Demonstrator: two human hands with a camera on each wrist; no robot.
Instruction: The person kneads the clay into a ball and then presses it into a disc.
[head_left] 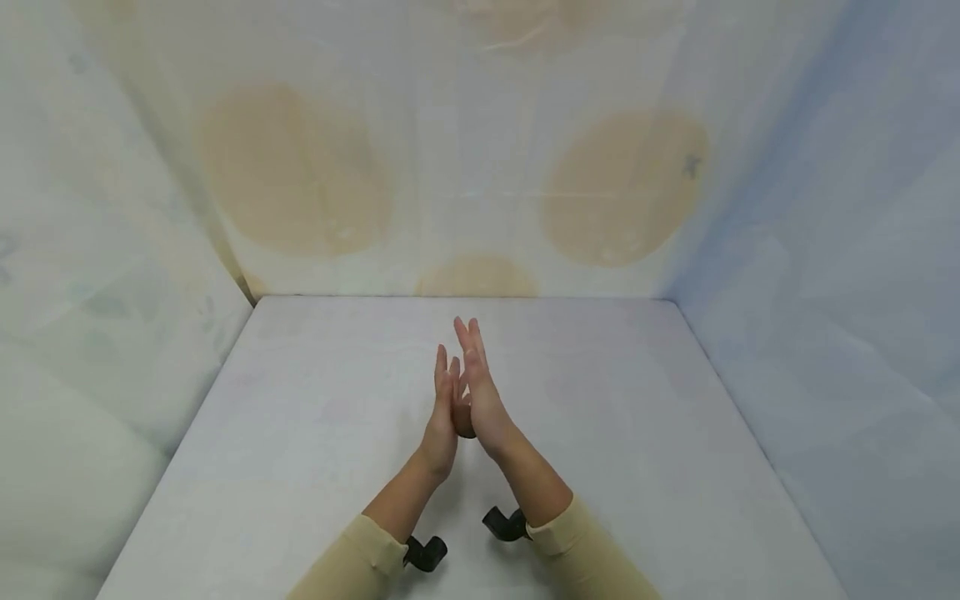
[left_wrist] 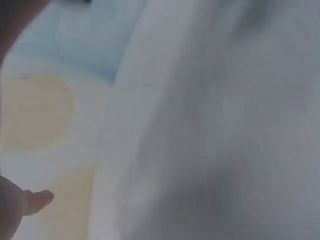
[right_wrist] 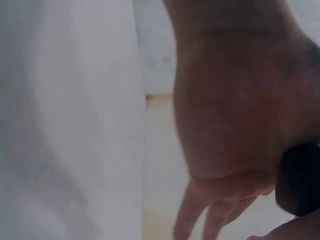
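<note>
Above the middle of a white table (head_left: 300,433), my left hand (head_left: 444,417) and my right hand (head_left: 480,387) are pressed together, palm against palm. All fingers are straight and point away from me, and the right fingertips reach further than the left. Neither hand holds anything. In the right wrist view the left hand (right_wrist: 235,115) fills the frame up close, fingers (right_wrist: 187,220) hanging down, beside a black strap (right_wrist: 300,177). The left wrist view is blurred and shows only a fingertip (left_wrist: 35,200) at the lower left.
Cloth walls enclose the table on three sides: a pale one with tan round patches (head_left: 292,167) at the back, a greenish one (head_left: 90,275) on the left, a bluish one (head_left: 840,275) on the right. Black camera mounts (head_left: 427,552) sit at both beige-sleeved wrists.
</note>
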